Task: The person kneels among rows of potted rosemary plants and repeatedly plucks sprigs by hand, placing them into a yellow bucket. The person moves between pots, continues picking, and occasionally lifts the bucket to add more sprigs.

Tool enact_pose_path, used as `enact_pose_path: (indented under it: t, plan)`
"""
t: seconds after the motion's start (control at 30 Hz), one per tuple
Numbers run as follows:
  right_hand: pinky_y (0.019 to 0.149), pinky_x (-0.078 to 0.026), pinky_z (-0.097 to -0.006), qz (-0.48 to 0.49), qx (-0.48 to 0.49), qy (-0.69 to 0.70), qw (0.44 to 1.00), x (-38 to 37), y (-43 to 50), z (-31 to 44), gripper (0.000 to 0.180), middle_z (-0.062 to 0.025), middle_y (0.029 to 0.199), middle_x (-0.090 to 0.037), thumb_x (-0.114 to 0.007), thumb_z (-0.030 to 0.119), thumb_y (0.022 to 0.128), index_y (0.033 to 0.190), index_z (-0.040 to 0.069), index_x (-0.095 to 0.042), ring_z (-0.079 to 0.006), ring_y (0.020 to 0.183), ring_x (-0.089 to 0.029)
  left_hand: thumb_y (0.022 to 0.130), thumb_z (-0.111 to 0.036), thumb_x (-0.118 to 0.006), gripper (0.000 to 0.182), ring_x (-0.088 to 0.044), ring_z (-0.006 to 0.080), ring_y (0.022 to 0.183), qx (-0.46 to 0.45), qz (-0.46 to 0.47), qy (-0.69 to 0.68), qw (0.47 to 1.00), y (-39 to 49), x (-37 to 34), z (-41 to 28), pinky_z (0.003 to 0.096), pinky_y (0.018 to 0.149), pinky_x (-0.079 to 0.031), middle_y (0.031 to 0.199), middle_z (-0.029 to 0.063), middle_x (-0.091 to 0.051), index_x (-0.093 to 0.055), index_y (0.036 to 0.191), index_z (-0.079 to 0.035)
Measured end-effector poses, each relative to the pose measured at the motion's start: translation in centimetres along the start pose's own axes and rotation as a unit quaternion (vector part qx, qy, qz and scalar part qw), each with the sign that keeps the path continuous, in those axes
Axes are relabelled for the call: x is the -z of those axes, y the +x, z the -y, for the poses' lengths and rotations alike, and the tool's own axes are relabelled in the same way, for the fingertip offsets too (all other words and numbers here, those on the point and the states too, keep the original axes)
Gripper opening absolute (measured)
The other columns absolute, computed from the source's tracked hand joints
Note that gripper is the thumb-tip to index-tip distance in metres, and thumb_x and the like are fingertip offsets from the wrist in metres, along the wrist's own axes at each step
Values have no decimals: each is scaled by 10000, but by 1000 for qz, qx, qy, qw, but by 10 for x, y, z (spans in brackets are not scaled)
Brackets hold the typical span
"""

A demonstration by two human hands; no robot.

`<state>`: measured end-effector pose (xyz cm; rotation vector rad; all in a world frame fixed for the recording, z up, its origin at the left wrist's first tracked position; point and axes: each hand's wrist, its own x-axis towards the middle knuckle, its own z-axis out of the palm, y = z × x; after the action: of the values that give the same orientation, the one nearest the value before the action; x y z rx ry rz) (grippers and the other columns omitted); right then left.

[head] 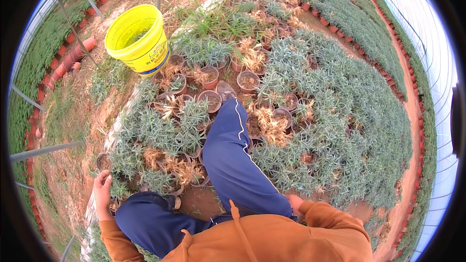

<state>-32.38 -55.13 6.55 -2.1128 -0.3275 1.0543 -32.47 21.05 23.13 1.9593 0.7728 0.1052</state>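
Note:
My left hand (102, 191) is at the left edge of the plant bed, its fingertips bent against the near side of a small plastic plant pot (104, 162) with brown soil inside. Beside that pot grow grey-green narrow-leaved potted plants (160, 127). Close against my right thigh is my right hand (295, 203); its fingers are largely hidden behind the blue trouser leg. Dry straw-coloured plants (182, 169) lie between my knees and the green ones. Several soil-filled pots (248, 82) surround my forward shoe (226, 91).
A yellow plastic bucket (134, 58) with some green matter inside stands at the bed's left edge. White sheeting (120, 123) borders the bed. Stacked red pots (71, 60) lie on the ground beyond, near slanting metal poles (47, 151). Dense plants (346, 116) spread to the right.

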Motion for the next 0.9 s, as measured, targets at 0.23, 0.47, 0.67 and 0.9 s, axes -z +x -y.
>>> enact_pose_path:
  t: [0.23,0.47,0.67,0.9]
  plan:
    - [739,-502,-418,-6,-108,-4,994,-13,-42,10,207,-198,859,-696,-580,153,861,999,41,-686,-350,781,-664,928,-88,-643,324,-588,113,1028,-70,42,-30,996,-42,-26,-97,269,928,-464,1107,37,-645,-595,1232,15]
    - [733,-505,-346,4,-97,202,975,-30,-53,-5,213,-92,871,-722,-609,133,860,1013,19,-704,-146,807,-638,911,-57,-651,291,-545,62,864,-85,142,15,986,-102,-80,-150,218,787,-460,983,-18,-614,-620,1198,-24]
    - [780,-518,-324,75,-56,216,972,-37,-24,-34,261,-74,979,-718,-606,162,893,1110,42,-686,-150,905,-643,901,-72,-659,272,-545,78,850,-142,154,87,974,-157,-89,-179,242,794,-464,961,-15,-617,-637,1170,-41]
    - [779,-520,-325,67,-79,197,975,-5,53,47,256,-74,984,-714,-605,156,895,1108,36,-681,-155,897,-645,893,-75,-668,267,-592,132,960,-221,200,100,949,-166,-94,-218,312,870,-493,1048,25,-645,-642,1155,-35]
